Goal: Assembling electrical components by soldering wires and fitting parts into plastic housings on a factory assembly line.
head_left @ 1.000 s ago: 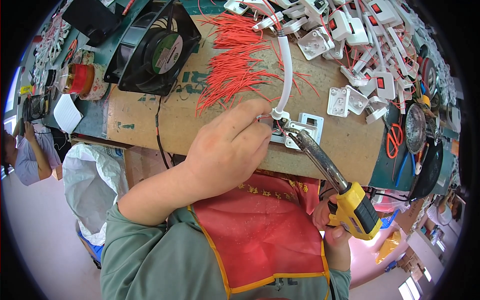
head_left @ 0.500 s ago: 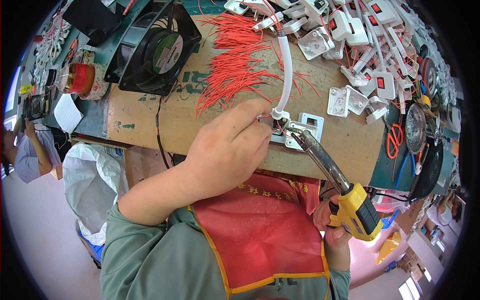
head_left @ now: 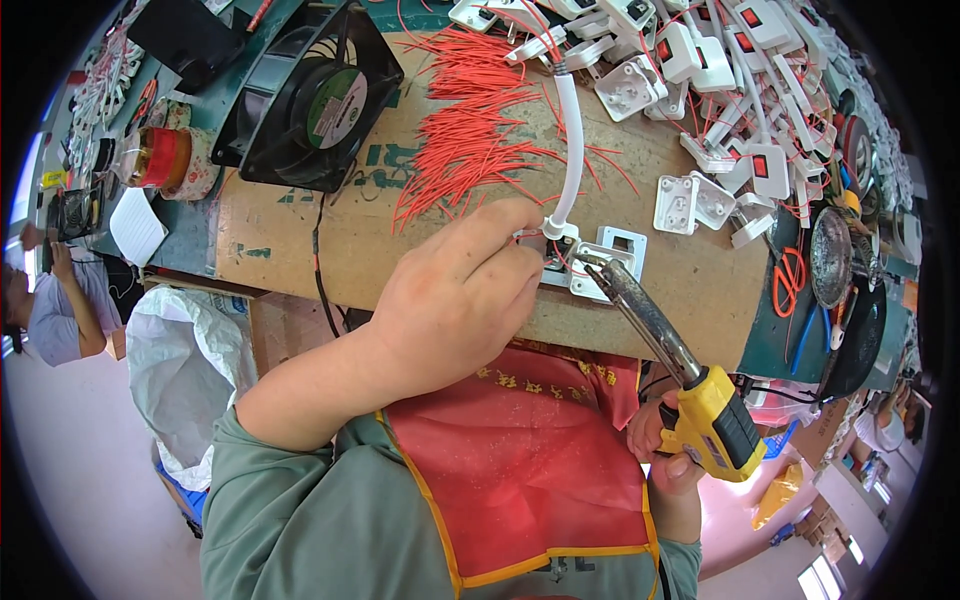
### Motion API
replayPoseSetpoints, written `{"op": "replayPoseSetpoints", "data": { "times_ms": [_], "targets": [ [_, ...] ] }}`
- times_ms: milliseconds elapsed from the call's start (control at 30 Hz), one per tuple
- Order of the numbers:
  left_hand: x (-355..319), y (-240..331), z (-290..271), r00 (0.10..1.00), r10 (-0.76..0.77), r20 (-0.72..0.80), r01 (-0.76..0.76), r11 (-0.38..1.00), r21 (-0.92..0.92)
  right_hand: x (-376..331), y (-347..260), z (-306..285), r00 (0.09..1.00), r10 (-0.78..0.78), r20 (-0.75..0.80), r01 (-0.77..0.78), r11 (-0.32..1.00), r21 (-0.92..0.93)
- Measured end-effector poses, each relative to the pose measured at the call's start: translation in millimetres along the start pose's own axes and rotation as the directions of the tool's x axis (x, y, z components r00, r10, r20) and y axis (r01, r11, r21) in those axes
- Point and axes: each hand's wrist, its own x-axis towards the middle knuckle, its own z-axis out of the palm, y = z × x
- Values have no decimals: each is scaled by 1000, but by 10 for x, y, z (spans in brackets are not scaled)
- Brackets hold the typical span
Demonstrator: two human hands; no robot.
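Nearest the body, over a red apron with yellow trim (head_left: 520, 470), the right hand (head_left: 668, 462) is wrapped firmly around the yellow-and-black handle of a soldering iron (head_left: 712, 422), whose long grey metal barrel slants up and left so that its tip meets the small white plastic switch housing (head_left: 600, 262) lying on the brown cardboard sheet (head_left: 330, 240) that covers the bench. The left hand (head_left: 455, 300) rests on the cardboard just beside that housing, fingers pinched narrow on something thin at the joint, probably a red wire end, though the thumb hides it. A white flexible tube (head_left: 570, 150) ends directly above the joint. The step looks like soldering a lead onto the switch terminal; the next move calls for holding both hands steady, then lifting the iron cleanly away. Beyond lie a heap of cut red wires (head_left: 480, 120), a black square fan (head_left: 310, 100) and many white switch housings (head_left: 720, 60).
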Motion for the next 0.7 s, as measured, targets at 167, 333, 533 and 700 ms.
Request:
{"op": "replayPoseSetpoints", "data": {
  "times_ms": [167, 333, 533, 700],
  "targets": [
    [-5, -7, 2, 1000, 0, -13, 0, 1000, -6, 57, 39, 43, 996, -79, -31, 78, 996, -42],
    [27, 47, -86, 999, -52, -1, 52, 999, -1, 71, 42, 3, 991, -131, -22, 130, 989, -68],
    [61, -207, -357, 983, -182, 7, 176, 959, 222, 51, 39, -53, 989, -145, -31, 144, 989, -41],
    [72, -290, -332, 963, -269, 0, 251, 900, 357, 74, 73, -42, 986, -166, -9, 165, 985, -52]
  ]
}}
